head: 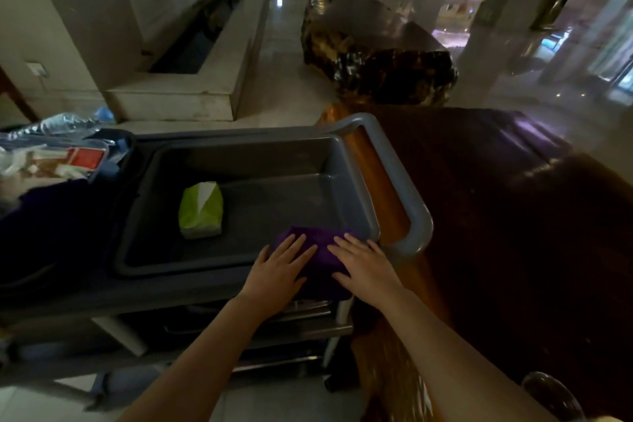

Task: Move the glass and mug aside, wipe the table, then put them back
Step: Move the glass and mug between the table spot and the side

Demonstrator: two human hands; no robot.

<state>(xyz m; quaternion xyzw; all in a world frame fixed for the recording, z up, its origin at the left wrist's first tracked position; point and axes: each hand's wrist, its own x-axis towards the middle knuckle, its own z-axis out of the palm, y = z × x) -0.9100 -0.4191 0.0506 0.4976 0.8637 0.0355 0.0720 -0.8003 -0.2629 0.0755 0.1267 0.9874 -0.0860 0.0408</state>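
A folded purple cloth point(320, 252) lies over the near right edge of a grey tub point(260, 154) on a service cart. My left hand point(279, 272) rests flat on the cloth's left side with fingers spread. On the cloth's right side my right hand point(364, 265) lies flat in the same way. Neither hand grips it. A dark wooden table point(496, 216) stands to the right of the cart. At the bottom right corner a clear glass point(551, 397) is partly visible on the table. No mug is in view.
A green and white packet point(200, 211) lies inside the tub. The cart's grey handle point(407, 202) overhangs the table's edge. Plastic bottles and bags point(51, 147) pile at the cart's left. A dark polished stump table point(376, 51) stands beyond on the shiny floor.
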